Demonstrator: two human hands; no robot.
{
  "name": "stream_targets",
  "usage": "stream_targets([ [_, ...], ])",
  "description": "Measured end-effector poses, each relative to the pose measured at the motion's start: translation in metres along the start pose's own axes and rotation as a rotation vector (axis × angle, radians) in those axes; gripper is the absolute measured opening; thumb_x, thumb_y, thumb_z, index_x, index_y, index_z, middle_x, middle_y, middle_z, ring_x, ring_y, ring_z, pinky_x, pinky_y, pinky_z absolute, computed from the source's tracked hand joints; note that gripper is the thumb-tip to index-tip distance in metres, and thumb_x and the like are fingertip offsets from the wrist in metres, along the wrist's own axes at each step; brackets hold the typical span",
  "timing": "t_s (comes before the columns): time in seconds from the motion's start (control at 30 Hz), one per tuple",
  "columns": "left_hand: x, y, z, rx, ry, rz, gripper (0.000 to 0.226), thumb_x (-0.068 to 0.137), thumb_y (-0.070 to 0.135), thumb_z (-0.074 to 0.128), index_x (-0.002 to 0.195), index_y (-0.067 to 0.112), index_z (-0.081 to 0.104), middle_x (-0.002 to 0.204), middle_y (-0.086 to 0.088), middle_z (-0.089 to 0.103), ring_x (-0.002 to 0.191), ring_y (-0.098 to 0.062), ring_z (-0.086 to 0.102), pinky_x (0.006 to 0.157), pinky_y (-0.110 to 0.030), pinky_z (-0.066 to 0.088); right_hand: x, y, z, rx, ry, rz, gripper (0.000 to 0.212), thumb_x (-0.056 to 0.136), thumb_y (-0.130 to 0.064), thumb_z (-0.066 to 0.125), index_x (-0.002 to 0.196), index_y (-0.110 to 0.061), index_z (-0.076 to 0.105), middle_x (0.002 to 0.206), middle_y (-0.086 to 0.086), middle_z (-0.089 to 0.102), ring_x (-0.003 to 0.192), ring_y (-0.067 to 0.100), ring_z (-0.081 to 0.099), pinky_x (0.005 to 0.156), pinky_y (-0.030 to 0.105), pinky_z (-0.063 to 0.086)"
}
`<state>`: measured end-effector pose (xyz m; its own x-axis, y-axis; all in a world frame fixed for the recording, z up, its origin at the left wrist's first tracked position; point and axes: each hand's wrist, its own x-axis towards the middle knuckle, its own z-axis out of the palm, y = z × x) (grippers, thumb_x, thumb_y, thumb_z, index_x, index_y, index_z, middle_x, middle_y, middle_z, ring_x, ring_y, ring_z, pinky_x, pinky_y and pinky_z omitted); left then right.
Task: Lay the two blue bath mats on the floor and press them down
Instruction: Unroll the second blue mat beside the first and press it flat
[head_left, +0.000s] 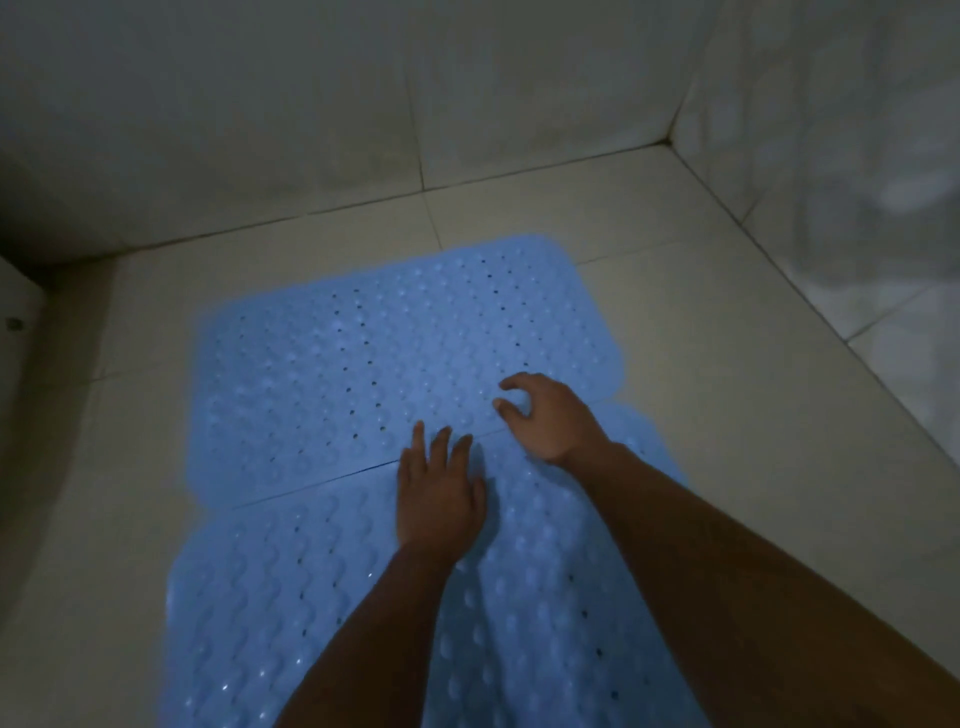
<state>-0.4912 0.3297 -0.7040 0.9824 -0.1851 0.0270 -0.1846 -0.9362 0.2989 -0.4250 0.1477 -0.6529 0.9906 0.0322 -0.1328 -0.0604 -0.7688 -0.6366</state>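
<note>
Two blue bath mats with bumps and small holes lie flat on the tiled floor, end to end. The far mat (374, 353) reaches toward the back wall. The near mat (291, 597) runs down to the bottom edge of the view. They meet along a slanted seam. My left hand (436, 493) lies flat with straight fingers on the near mat, fingertips at the seam. My right hand (545, 415) rests across the seam a little to the right, fingers loosely curled, fingertips touching the far mat. It holds nothing.
Pale tiled walls (311, 104) close the space at the back and on the right, meeting in a corner (670, 140). A white fixture (15, 322) stands at the left edge. Bare floor tiles (701, 338) surround the mats.
</note>
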Motion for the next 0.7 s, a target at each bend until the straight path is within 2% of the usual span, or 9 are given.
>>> stream_targets([
  [0.07, 0.017, 0.030, 0.028, -0.020, -0.077, 0.006, 0.066, 0.095, 0.049, 0.034, 0.147, 0.014, 0.055, 0.157, -0.017, 0.048, 0.152, -0.045, 0.029, 0.116, -0.060, 0.038, -0.004, 0.034, -0.017, 0.041, 0.081, 0.045, 0.032, 0.095, -0.041, 0.066, 0.121, -0.024, 0.068, 0.127, 0.006, 0.067, 0.120, 0.025, 0.062, 0.104, 0.036, 0.048],
  [0.13, 0.027, 0.051, 0.052, -0.051, -0.148, -0.048, 0.077, 0.097, 0.058, 0.021, 0.159, 0.014, 0.037, 0.169, -0.016, 0.023, 0.158, -0.042, 0.009, 0.125, -0.059, 0.020, -0.012, 0.060, -0.027, 0.102, 0.183, 0.077, 0.027, 0.094, -0.034, 0.069, 0.117, -0.021, 0.070, 0.123, 0.004, 0.069, 0.117, 0.023, 0.064, 0.102, 0.032, 0.046],
  [0.2, 0.031, 0.066, 0.076, 0.019, -0.146, -0.075, 0.083, 0.099, 0.066, 0.017, 0.164, 0.015, 0.020, 0.173, -0.013, 0.005, 0.159, -0.037, -0.005, 0.128, -0.057, 0.003, -0.017, 0.088, -0.032, 0.136, 0.295, 0.114, 0.022, 0.094, -0.028, 0.070, 0.113, -0.017, 0.072, 0.115, 0.004, 0.071, 0.111, 0.022, 0.066, 0.099, 0.030, 0.046],
  [0.23, 0.030, 0.066, 0.082, 0.071, -0.113, -0.066, 0.085, 0.099, 0.068, 0.020, 0.165, 0.015, 0.017, 0.173, -0.012, 0.003, 0.160, -0.036, -0.006, 0.128, -0.056, 0.000, -0.018, 0.097, -0.031, 0.141, 0.344, 0.114, 0.021, 0.094, -0.027, 0.069, 0.111, -0.016, 0.073, 0.111, 0.004, 0.072, 0.108, 0.023, 0.067, 0.097, 0.030, 0.047],
  [0.33, 0.028, 0.061, 0.089, 0.120, -0.045, -0.053, 0.089, 0.098, 0.073, 0.028, 0.165, 0.015, 0.018, 0.173, -0.011, 0.006, 0.160, -0.034, -0.004, 0.128, -0.057, 0.001, -0.017, 0.115, -0.025, 0.150, 0.369, 0.076, 0.023, 0.090, -0.029, 0.064, 0.106, -0.016, 0.073, 0.104, 0.003, 0.072, 0.102, 0.022, 0.069, 0.094, 0.031, 0.050],
  [0.53, 0.025, 0.067, 0.090, 0.112, -0.104, -0.039, 0.087, 0.099, 0.073, 0.020, 0.165, 0.016, 0.019, 0.174, -0.008, 0.001, 0.160, -0.030, -0.011, 0.127, -0.059, 0.004, -0.016, 0.132, -0.022, 0.101, 0.296, 0.084, 0.027, 0.089, -0.038, 0.057, 0.106, -0.024, 0.072, 0.109, -0.006, 0.069, 0.105, 0.019, 0.066, 0.095, 0.033, 0.051],
  [0.7, 0.026, 0.067, 0.089, 0.131, -0.127, -0.034, 0.086, 0.101, 0.073, 0.019, 0.165, 0.015, 0.017, 0.174, -0.007, -0.001, 0.160, -0.028, -0.012, 0.127, -0.061, 0.005, -0.010, 0.133, -0.021, 0.091, 0.292, 0.029, 0.019, 0.089, -0.030, 0.061, 0.103, -0.023, 0.072, 0.106, -0.004, 0.069, 0.102, 0.020, 0.065, 0.094, 0.035, 0.050],
])
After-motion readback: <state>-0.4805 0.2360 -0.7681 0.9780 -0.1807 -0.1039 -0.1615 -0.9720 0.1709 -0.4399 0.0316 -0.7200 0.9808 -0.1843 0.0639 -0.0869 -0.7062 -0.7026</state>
